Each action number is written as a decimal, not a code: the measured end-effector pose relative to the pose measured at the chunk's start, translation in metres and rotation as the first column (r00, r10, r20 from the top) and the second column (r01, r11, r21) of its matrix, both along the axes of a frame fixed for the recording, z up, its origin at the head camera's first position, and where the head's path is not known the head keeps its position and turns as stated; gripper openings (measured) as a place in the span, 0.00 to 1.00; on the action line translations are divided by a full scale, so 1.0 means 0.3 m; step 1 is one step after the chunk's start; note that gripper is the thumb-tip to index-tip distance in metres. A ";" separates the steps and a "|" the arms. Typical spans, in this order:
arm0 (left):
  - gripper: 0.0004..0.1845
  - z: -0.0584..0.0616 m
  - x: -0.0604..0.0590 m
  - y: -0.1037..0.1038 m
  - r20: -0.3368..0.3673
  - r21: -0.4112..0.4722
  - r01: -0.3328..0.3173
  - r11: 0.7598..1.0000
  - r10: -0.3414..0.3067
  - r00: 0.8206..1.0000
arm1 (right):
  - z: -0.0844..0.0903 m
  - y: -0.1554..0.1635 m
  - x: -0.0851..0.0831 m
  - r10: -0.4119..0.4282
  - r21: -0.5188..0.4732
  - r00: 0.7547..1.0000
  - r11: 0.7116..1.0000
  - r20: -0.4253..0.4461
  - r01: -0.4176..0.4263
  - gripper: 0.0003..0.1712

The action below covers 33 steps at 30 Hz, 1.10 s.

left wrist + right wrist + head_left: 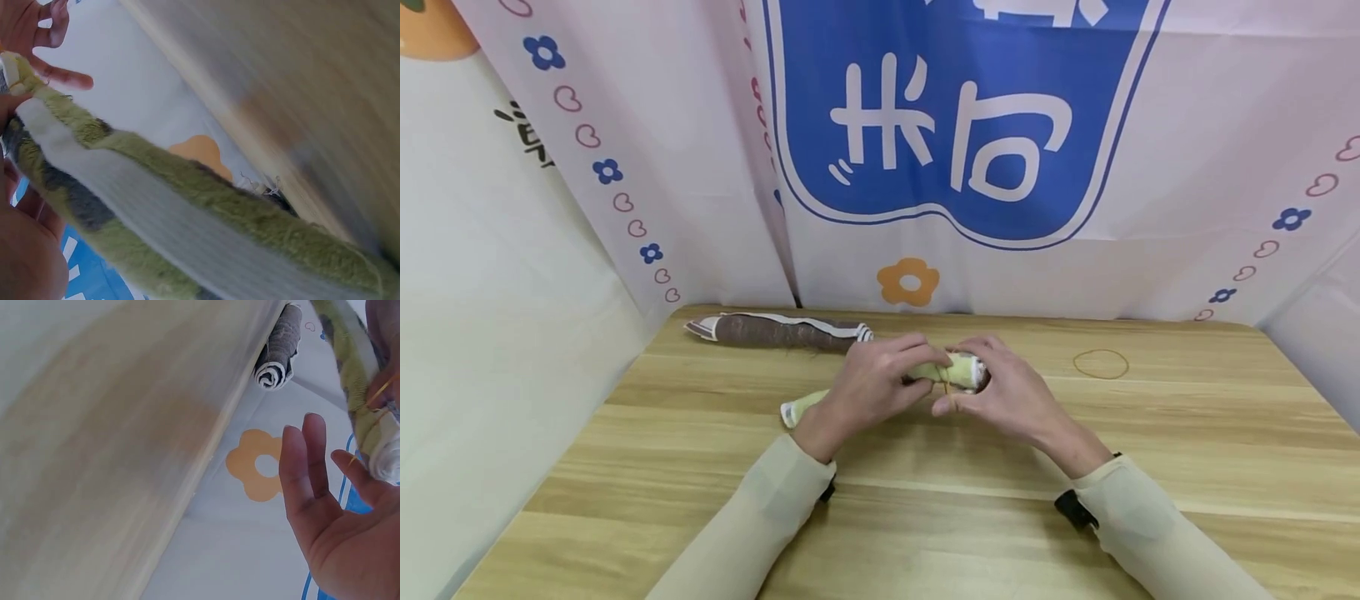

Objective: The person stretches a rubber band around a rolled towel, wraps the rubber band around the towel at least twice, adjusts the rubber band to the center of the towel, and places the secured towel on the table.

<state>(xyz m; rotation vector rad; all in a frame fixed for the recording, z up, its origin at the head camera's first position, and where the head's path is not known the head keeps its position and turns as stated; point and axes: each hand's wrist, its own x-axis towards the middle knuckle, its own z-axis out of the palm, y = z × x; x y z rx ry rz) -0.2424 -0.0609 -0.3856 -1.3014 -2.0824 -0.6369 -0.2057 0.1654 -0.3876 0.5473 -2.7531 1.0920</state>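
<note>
Mid-worktop (925,517) — left hand (872,385) grips green rolled towel (805,406); right hand (1000,392) pinches a rubber band (947,385) round its end, fingers spread.

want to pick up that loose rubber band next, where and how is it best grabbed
Judging by how it lies, pinch the rubber band at its near edge, coming straight down from above. It lies flat on the table as a thin open ring, apart from other things, so a fingertip grip on one strand should lift it.

Long pale beige sleeves (760,517), snug to the wrists, black wrist straps (1073,508), bare hands
</note>
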 end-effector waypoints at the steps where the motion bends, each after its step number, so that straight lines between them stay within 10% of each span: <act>1: 0.15 0.000 0.001 0.000 -0.001 0.011 -0.005 1.000 0.005 1.000 | -0.001 0.003 -0.002 -0.003 0.003 1.000 1.000 0.003 0.003 0.48; 12: 0.10 0.009 0.009 0.024 0.138 0.293 0.058 0.954 -0.102 0.985 | -0.016 0.015 -0.006 0.036 -0.099 0.991 0.995 0.130 -0.023 0.46; 19: 0.09 0.008 0.022 0.037 0.336 0.461 0.022 0.887 -0.197 0.921 | -0.032 0.013 -0.002 0.131 -0.152 0.968 0.983 0.213 -0.100 0.42; 33: 0.11 0.013 0.017 0.033 0.557 0.496 -0.231 0.837 -0.102 0.824 | -0.031 0.005 -0.010 0.151 -0.138 0.988 0.978 -0.032 -0.154 0.10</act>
